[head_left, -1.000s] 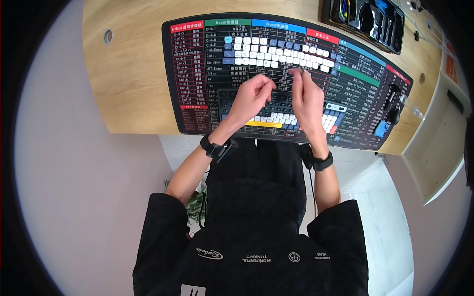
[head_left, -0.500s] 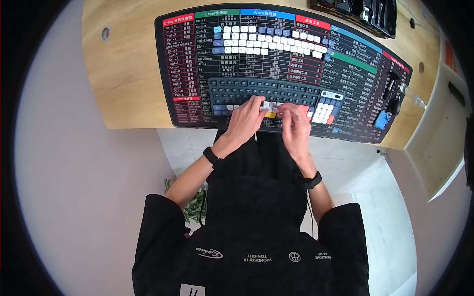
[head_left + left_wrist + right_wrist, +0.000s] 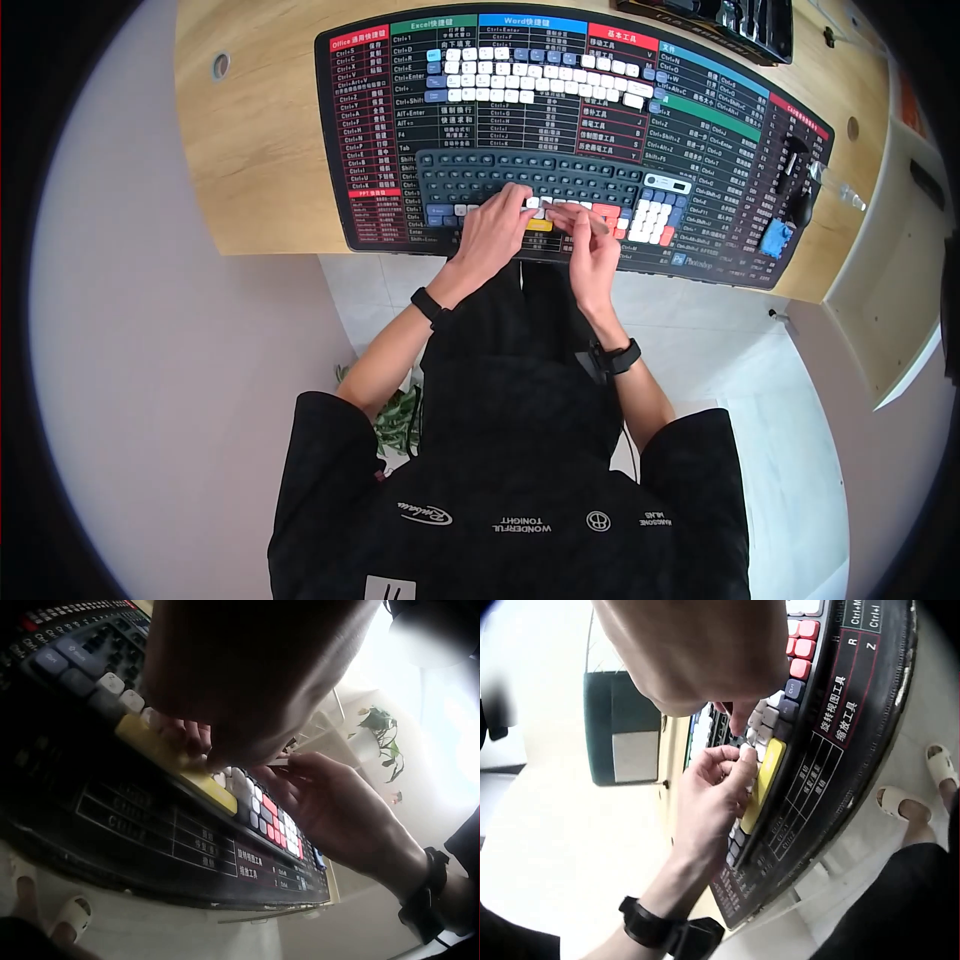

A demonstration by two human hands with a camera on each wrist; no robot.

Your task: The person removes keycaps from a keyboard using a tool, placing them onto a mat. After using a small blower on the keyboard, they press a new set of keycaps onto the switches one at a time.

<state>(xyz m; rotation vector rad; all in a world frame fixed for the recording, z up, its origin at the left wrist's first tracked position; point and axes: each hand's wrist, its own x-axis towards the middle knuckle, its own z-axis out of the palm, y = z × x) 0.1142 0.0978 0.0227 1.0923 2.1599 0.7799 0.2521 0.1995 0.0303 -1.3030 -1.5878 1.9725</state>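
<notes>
A dark keyboard (image 3: 500,178) lies on the printed mat. Its upper rows are bare switches; the lower rows carry white and coloured keycaps, with a yellow spacebar (image 3: 763,787). My left hand (image 3: 492,228) is over the lower letter rows, thumb and curled fingers pinching a white keycap (image 3: 748,754) low at the keys. Beside it, my right hand (image 3: 595,258) pinches a slim tool (image 3: 600,228), its tip reaching in toward the left fingertips. In the left wrist view the tool's pale end (image 3: 279,761) shows at the right fingers; its working tip is hidden.
Rows of loose white and blue keycaps (image 3: 490,75) lie on the dark shortcut mat (image 3: 370,130) behind the keyboard. A black tray (image 3: 745,30) stands at the back right. Black items and a blue object (image 3: 777,238) lie at the mat's right end. The wooden desk (image 3: 255,130) extends left.
Both hands have come down from above the keyboard's upper part to its lower key rows. Over the last half second they have stayed there, the right hand drawing slightly closer to the left.
</notes>
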